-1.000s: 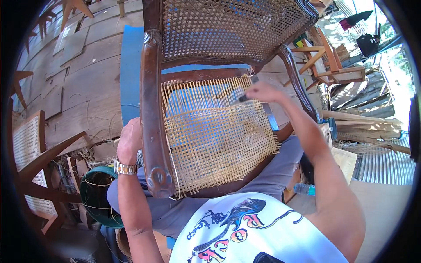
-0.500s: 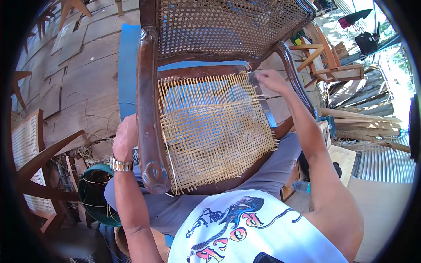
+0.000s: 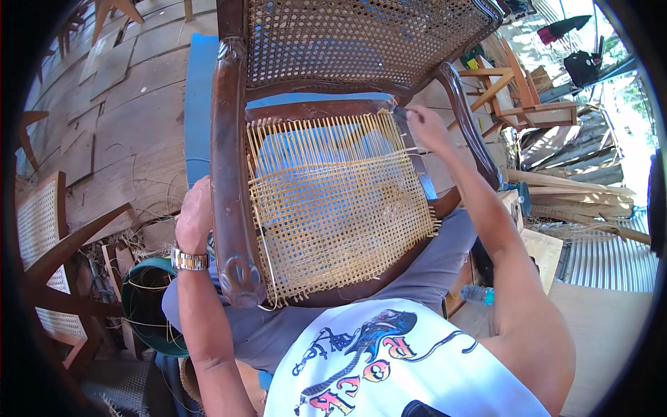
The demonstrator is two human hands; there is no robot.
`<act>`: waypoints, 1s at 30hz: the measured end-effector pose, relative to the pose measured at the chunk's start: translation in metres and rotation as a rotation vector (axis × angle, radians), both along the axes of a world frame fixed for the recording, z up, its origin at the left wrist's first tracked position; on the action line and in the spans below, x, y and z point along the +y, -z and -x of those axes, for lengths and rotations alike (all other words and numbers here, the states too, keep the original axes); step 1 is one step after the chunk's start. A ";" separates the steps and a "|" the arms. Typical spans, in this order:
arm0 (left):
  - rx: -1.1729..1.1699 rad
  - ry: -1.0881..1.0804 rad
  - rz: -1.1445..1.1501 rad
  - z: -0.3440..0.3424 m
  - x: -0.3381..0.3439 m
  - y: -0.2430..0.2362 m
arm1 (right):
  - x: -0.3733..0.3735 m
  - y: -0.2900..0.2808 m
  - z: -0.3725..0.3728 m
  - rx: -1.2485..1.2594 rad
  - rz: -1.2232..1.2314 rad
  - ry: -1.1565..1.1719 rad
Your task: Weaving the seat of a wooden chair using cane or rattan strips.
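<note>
Woven seat (image 3: 340,222) is sitting centre; at its far right corner the right hand (image 3: 429,130) is pinching a dark tool (image 3: 400,117)! Left hand (image 3: 194,219) is hugging the left armrest (image 3: 229,153), its fingers hiding: can't tell their state.

The chair frame (image 3: 231,160) is wood with a glossy, polished look, while the seat (image 3: 347,229) is rough woven cane. I see a shiny metal watch (image 3: 190,260), a clear plastic bottle (image 3: 477,295), matt cloth trousers (image 3: 434,254) and a ridged metal sheet (image 3: 615,254).
</note>
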State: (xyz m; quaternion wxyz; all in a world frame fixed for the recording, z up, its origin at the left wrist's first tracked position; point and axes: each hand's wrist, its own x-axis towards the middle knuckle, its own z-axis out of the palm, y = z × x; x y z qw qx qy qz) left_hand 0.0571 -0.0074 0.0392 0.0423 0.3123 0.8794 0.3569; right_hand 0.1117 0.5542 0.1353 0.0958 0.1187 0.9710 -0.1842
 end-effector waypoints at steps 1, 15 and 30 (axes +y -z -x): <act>-0.047 -0.033 0.004 -0.001 0.001 0.000 | 0.000 0.001 0.001 -0.132 -0.050 -0.141; 0.002 -0.014 -0.171 0.003 -0.006 0.034 | 0.006 0.003 0.001 -0.114 0.073 0.070; 0.164 0.039 -0.084 0.000 -0.003 0.010 | 0.038 -0.002 -0.003 -0.589 -0.051 -0.107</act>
